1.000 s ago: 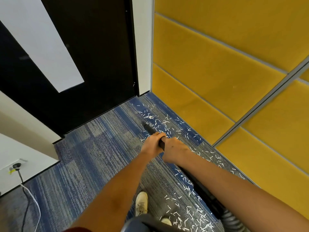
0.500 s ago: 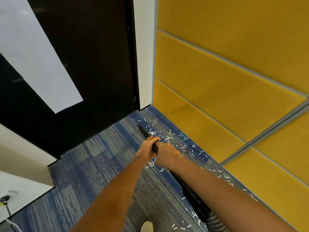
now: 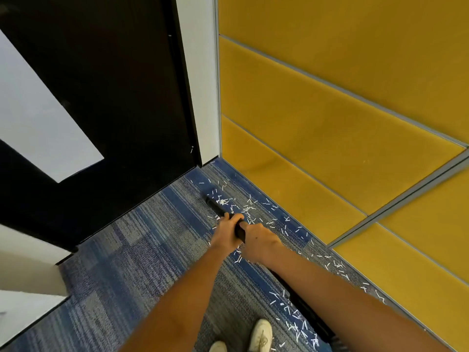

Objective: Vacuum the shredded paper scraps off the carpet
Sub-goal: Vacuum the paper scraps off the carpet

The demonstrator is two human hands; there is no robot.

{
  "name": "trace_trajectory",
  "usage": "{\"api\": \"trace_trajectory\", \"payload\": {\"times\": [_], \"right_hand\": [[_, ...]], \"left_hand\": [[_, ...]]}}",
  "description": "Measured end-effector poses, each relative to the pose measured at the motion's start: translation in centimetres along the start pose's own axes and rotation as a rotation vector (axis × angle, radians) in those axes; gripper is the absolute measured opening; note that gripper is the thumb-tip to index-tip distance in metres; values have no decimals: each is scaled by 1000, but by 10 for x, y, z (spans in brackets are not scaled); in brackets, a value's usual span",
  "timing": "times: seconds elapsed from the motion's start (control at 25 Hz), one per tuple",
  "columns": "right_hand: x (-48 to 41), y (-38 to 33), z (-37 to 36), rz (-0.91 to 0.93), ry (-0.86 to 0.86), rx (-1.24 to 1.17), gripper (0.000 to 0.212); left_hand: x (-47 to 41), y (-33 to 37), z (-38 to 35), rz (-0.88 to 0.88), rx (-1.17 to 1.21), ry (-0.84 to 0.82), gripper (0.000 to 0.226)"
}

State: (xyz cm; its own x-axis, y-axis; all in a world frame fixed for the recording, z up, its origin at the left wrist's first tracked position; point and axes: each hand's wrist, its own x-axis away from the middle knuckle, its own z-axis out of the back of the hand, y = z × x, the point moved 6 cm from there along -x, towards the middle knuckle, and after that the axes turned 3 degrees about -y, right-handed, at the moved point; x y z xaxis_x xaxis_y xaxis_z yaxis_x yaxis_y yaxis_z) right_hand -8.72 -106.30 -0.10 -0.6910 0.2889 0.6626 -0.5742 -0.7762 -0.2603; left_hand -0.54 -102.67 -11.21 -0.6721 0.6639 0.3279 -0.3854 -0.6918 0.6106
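I've got L hand [image 3: 224, 235] and R hand [image 3: 258, 242] clamped round the vac wand [image 3: 214, 205], tip now pushed closer to the yellow wall [image 3: 317, 138], where paper scraps [image 3: 247, 208] still litter the carpet [image 3: 152, 237], so plenty left.

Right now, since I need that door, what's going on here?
A person grips a black vacuum wand with both hands, left hand ahead of right hand. Its tip reaches the blue carpet near the corner by the black door. White paper scraps lie around it and along the yellow wall.
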Motion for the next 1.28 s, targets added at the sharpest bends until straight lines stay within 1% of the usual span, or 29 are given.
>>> {"api": "trace_trajectory", "payload": {"times": [0.12,0.24,0.44,0.56,0.72,0.88,1.04,1.16,1.28], "right_hand": [[-3,34,12,-8,-12,21,52],[-5,66,24,-34,9,27,42],[-9,110,33,-53,26,41,42],[-11,122,33,-42,42,56,42],[-9,124,32,-25,35,70,39],[-8,112,38,-3,59,90,40],[-10,99,42,11,74,64,53],[-20,86,45,20,91,54,67],[-31,73,47,32,93,48,70]], "left_hand": [[-12,31,-11,-23,-46,1,36],[-25,60,-26,-40,-59,-8,38],[-44,91,-52,-70,-97,-21,39],[-47,98,-61,-77,-127,-19,41],[-49,98,-64,-87,-149,-23,42],[-49,94,-52,-111,-143,16,38],[-50,88,-36,-115,-157,31,42],[-61,78,-21,-102,-142,44,44],[-69,64,-11,-89,-155,28,49]]}}
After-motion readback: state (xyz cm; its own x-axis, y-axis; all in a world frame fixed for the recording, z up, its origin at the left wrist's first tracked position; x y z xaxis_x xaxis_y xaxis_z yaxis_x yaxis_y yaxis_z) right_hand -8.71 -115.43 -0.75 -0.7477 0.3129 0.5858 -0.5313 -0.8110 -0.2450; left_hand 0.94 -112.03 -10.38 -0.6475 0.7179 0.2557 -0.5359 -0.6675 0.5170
